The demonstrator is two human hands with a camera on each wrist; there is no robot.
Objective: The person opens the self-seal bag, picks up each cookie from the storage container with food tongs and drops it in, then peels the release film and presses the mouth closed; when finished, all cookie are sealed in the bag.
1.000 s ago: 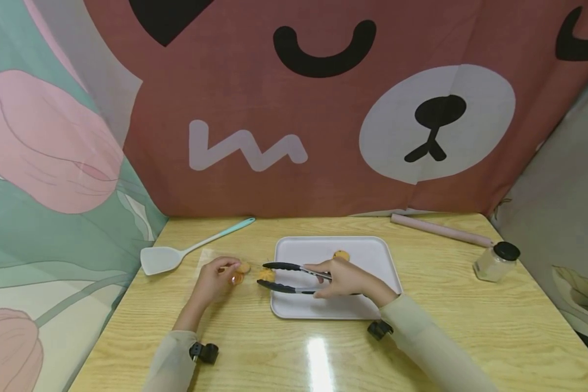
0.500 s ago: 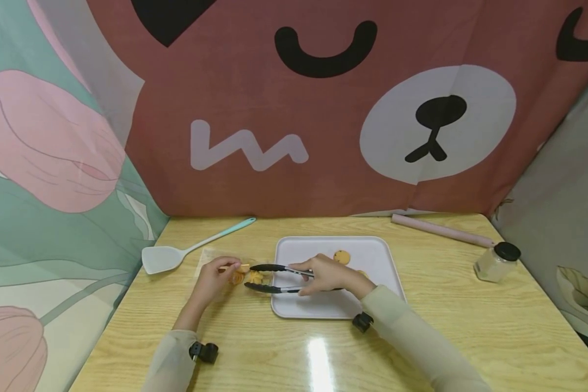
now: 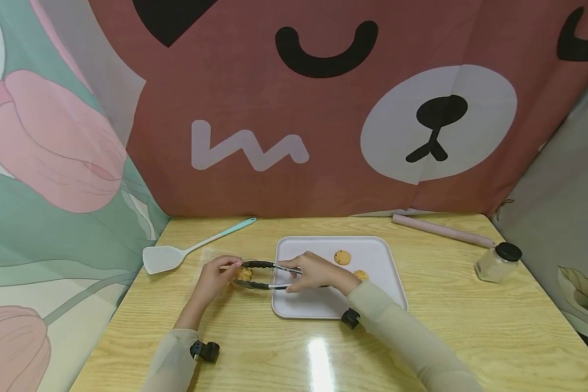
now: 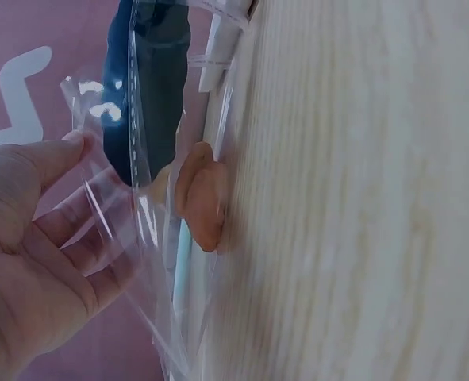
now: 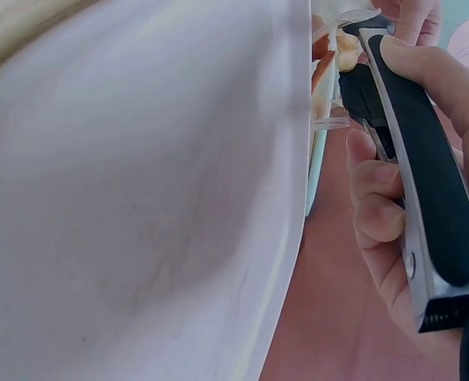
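My left hand (image 3: 213, 276) pinches the edge of a clear plastic bag (image 4: 159, 278) with thumb and fingertips. Cookies (image 4: 205, 202) lie low in the bag, close to the wooden table. My right hand (image 3: 311, 272) grips black-tipped metal tongs (image 5: 424, 175) over the tray's left part. The tongs reach into the bag's mouth, their tips on either side of a yellowish cookie (image 3: 245, 274); whether they squeeze it I cannot tell. On the white tray (image 3: 294, 247) sit a flat dotted cookie (image 3: 342, 257) and a ridged cookie (image 3: 361, 275), partly covered by the right wrist.
A white spatula (image 3: 163, 259) with a turquoise handle lies at the table's back left. Along the back right is a pink rod (image 3: 441, 231). Near it stands a black-lidded glass jar (image 3: 498, 262). A printed cloth (image 3: 323, 190) hangs behind the table.
My right hand has moved left with the tongs, whose tips have gone further into the bag. The yellowish cookie has shifted left with them, and the tray's ridged cookie has come into view.
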